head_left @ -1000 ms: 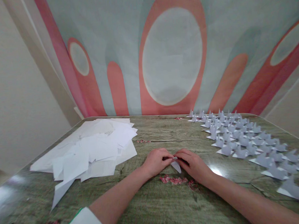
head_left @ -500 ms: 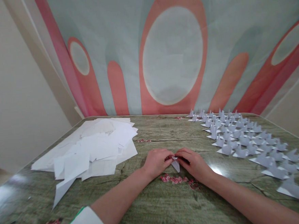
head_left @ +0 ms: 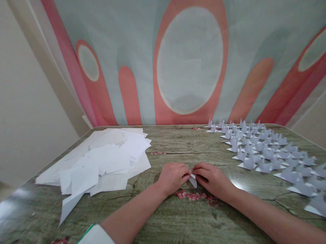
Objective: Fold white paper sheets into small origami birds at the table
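Observation:
A small folded piece of white paper (head_left: 193, 181) is pinched between my two hands, just above the middle of the table. My left hand (head_left: 173, 177) grips its left side with thumb and fingers closed. From the other side, the fingers of my right hand (head_left: 211, 178) are closed on it as well. A narrow pointed part of the folded paper hangs down toward me between the hands; its upper part is mostly hidden by my fingertips.
Loose white paper sheets (head_left: 107, 159) lie in an overlapping pile on the left of the wood-patterned table (head_left: 148, 227). Rows of folded white paper birds (head_left: 262, 144) stand along the right side. A patterned backdrop (head_left: 137, 34) hangs behind the far edge.
My fingers have shifted slightly around the folded paper, and less of its top shows. The whole view has moved a little; the pile and the birds stay where they were.

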